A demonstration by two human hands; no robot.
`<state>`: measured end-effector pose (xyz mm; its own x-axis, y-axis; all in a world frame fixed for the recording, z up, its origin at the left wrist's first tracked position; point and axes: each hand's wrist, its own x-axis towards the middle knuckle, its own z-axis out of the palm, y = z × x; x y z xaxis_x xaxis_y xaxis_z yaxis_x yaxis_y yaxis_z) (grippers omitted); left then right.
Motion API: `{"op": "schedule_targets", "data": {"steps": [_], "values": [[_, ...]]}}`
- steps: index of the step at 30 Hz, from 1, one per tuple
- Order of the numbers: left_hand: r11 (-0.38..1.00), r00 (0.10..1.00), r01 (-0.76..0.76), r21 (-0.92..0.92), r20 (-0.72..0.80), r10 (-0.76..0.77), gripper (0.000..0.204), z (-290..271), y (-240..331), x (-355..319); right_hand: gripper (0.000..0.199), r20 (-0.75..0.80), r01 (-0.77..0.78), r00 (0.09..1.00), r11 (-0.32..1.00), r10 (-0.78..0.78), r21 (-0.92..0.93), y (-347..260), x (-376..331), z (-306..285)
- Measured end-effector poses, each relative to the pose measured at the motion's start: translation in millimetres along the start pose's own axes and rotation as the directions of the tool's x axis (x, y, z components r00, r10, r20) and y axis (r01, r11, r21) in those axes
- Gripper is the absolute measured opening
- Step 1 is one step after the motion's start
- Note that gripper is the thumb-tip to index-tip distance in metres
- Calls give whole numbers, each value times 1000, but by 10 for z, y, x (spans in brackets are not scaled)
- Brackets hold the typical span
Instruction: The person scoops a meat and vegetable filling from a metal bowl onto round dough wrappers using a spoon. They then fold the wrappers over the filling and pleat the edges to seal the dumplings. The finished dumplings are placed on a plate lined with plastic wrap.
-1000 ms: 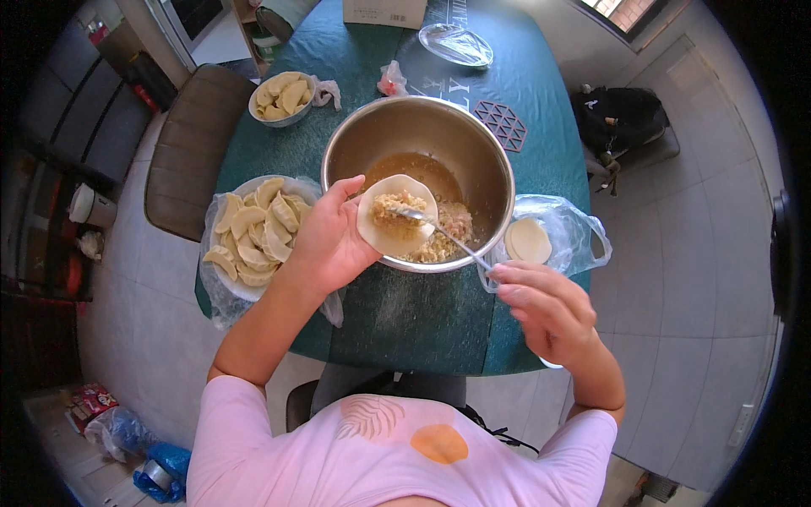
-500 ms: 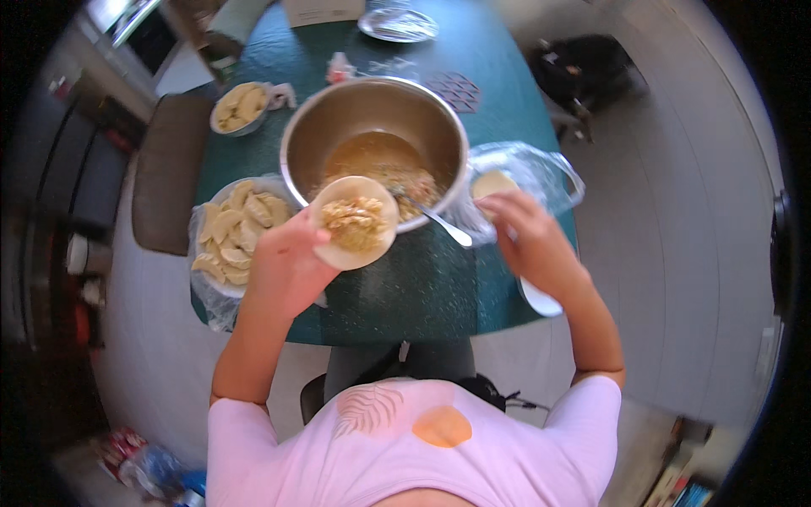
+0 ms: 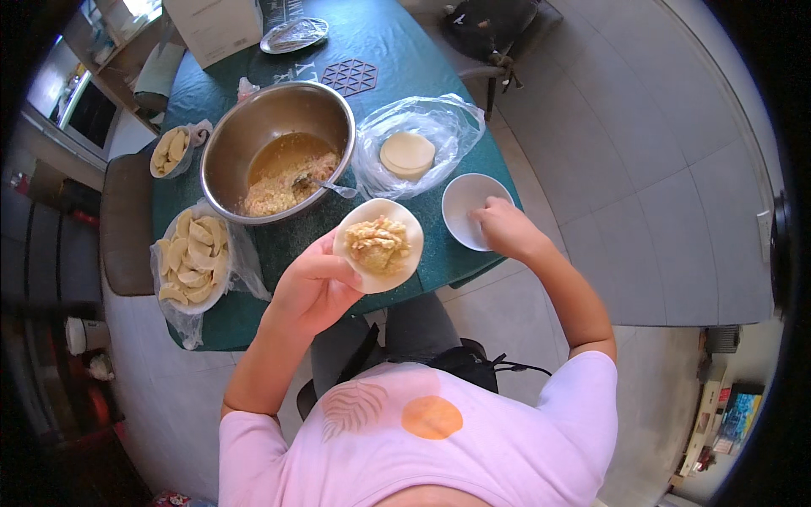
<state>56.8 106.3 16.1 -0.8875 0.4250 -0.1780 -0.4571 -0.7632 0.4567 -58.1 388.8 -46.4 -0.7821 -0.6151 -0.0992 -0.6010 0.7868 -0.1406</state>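
Note:
My left hand (image 3: 317, 287) holds a round dumpling wrapper (image 3: 414, 247) by its edge, between thumb and fingers. A mound of chopped filling (image 3: 377, 245) lies on the wrapper, which is unfolded. My right hand (image 3: 507, 228) reaches into a small white bowl (image 3: 460, 193), its fingers curled and fingertips pointing down inside. No object shows between those fingers; the bowl's contents cannot be made out. Just beyond my left hand stands a large steel basin (image 3: 221, 152) of wet filling, with a metal spoon (image 3: 336, 188) resting in it. A stack of wrappers (image 3: 408, 155) lies on a clear plastic bag (image 3: 463, 122).
Left of the basin, folded dumplings (image 3: 194, 258) fill a plastic-lined dish. A smaller bowl of dumplings (image 3: 171, 152) stands behind it. Farther back are a white box (image 3: 215, 32), a wrapped plate (image 3: 294, 35) and a dark lattice trivet (image 3: 349, 77). A brown chair (image 3: 127, 224) adjoins the table's left side.
My right hand has moved from beside the wrapper stack down into the white bowl. My left hand still holds the filled wrapper, now right of the basin's front. The view has turned rightward.

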Motion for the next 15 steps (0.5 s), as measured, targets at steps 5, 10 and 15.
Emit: {"op": "schedule_targets", "data": {"steps": [5, 10, 15], "values": [[995, 995, 102, 23, 18, -102, 63, 83, -120, 16, 25, -266, 165, 964, 834, -22, 527, -277, -196, -603], [976, 976, 203, 79, 58, -208, 64, 153, -266, 86, 37, -422, 488, 861, 694, -284, 529, -673, -302, -876], [990, 992, 122, 65, 34, -124, 70, 175, -275, 96, 42, -445, 499, 843, 746, -301, 440, -626, -382, -827]]}}
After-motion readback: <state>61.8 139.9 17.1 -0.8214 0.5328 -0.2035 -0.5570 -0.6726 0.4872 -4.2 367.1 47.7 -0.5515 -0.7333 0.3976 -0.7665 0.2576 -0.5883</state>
